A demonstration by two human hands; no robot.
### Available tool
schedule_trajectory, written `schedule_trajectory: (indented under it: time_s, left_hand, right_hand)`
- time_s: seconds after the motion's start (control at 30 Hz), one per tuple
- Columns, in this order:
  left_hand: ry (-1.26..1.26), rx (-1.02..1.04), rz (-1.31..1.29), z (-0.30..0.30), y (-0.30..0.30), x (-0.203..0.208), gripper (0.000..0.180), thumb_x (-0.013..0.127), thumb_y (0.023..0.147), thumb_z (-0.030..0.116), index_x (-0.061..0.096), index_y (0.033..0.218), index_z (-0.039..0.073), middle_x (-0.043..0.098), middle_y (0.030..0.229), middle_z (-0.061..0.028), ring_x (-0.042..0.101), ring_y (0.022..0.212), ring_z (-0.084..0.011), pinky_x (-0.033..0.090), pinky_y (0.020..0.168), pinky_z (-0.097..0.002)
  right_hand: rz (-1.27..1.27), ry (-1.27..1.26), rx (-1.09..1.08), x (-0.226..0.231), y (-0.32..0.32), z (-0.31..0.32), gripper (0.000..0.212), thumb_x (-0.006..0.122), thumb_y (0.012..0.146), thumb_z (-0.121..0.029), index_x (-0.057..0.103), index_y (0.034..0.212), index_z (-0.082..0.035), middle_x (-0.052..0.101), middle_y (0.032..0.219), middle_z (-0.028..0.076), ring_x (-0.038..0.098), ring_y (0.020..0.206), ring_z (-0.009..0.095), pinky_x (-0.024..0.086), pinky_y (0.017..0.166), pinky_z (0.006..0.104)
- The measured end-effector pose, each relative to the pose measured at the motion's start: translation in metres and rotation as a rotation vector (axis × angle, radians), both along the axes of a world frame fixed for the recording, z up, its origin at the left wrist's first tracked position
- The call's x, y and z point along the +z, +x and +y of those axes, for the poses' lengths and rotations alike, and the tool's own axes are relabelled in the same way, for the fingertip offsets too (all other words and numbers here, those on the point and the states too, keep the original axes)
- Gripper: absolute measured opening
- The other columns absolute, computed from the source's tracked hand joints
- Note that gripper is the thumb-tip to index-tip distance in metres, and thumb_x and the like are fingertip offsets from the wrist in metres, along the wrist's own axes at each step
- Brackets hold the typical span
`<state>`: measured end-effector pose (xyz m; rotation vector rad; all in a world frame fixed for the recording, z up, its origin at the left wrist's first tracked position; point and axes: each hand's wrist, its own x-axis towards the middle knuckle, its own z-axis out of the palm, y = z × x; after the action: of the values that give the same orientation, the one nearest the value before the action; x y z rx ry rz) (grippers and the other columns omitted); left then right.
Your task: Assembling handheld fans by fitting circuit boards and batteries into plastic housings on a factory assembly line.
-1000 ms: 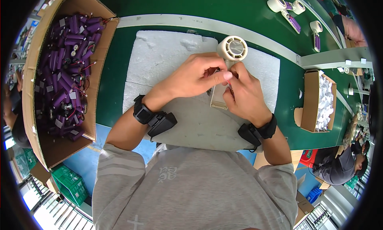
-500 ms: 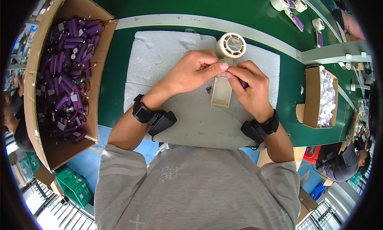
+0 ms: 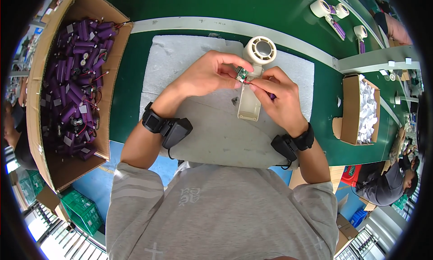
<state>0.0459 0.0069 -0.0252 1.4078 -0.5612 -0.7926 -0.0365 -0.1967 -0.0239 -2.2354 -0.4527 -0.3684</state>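
A small green circuit board (image 3: pixel 241 72) is pinched by my left hand (image 3: pixel 208 75), between its thumb and forefinger. Thin dark and red wires (image 3: pixel 246 81) run from the board to the fingertips of my right hand (image 3: pixel 283 94). Those right fingers are closed on the wires, and part of a purple battery (image 3: pixel 272 96) shows beneath them. Under both hands lies a cream handheld fan (image 3: pixel 260 50), its round head away from me. Its hollow handle (image 3: pixel 249 107) is uncovered and points toward me. The fan rests on a white foam sheet (image 3: pixel 180 57).
To the left stands a cardboard box (image 3: pixel 118 48) full of purple wired batteries (image 3: pixel 74 90). A smaller box (image 3: pixel 350 109) of white paper pieces (image 3: pixel 367 109) is at the right. Several cream fan parts (image 3: pixel 321 8) with purple batteries lie far right. A co-worker (image 3: pixel 388 185) sits beyond.
My left hand has drawn back a little and turned, bringing the circuit board into sight between its fingers. My right hand has shifted slightly left, still closed.
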Motion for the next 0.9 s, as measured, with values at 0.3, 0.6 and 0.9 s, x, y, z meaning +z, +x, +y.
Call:
schedule_trajectory:
  time_s: [0.3,0.6,0.9]
  left_hand:
    - [0.011,0.012,-0.067,0.001,0.006,-0.001,0.035,0.070,0.078,-0.006,0.065,0.111,0.004,0.067,0.091,-0.0044,0.062,0.080,-0.0094,0.051,0.074,-0.0237]
    - [-0.038,0.011,-0.015,0.003,0.007,-0.002,0.029,0.071,0.079,-0.007,0.060,0.104,0.002,0.067,0.095,-0.0058,0.064,0.085,-0.0115,0.053,0.076,-0.0243]
    - [-0.082,0.007,0.062,0.001,0.007,-0.007,0.025,0.071,0.076,-0.008,0.060,0.097,0.003,0.067,0.093,-0.0040,0.063,0.081,-0.0095,0.052,0.074,-0.0236]
  right_hand:
    - [0.031,0.033,-0.076,0.000,-0.002,0.002,0.010,0.073,0.080,-0.004,0.072,0.090,-0.003,0.056,0.084,0.006,0.055,0.062,0.015,0.043,0.054,0.0271]
    - [-0.003,0.023,-0.059,0.000,-0.001,0.003,0.009,0.073,0.080,-0.005,0.072,0.089,-0.003,0.056,0.084,0.006,0.054,0.061,0.014,0.043,0.054,0.0270]
    - [0.001,0.009,-0.031,-0.001,-0.001,0.002,0.010,0.074,0.080,-0.005,0.072,0.090,-0.003,0.056,0.084,0.006,0.054,0.062,0.015,0.043,0.055,0.0271]
